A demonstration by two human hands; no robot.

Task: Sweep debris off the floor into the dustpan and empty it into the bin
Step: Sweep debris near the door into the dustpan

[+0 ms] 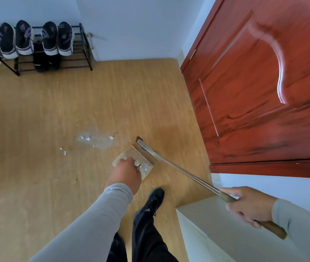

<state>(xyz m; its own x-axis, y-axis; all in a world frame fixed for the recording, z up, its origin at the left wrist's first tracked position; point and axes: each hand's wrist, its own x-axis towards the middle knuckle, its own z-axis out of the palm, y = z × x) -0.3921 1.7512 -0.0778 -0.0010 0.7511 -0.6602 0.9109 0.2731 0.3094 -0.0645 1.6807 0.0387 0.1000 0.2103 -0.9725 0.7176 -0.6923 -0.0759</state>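
Two hands are at work, both mine. My right hand (249, 206) is nearest, fingers curled round the brown grip of the broom handle (186, 175), which slants down and away to the broom head (146, 148) resting on the wooden floor (36, 129). Below that hand sits the top of a white cabinet (216, 220). My black shoe (155, 200) is planted on the floor between my arms. My left hand (126, 172), in a grey sleeve, reaches down and grips the near edge of the clear dustpan (134, 160), which lies on the floor just beside the broom head; a few white scraps already lie inside it. Beyond the pan, more white paper scraps (88, 138) are scattered over a pale dusty patch. A red wooden door (263, 91) stands open on the right. Farthest off, against the white wall, a black shoe rack (82, 53) carries sneakers (24, 38) on its top tier.
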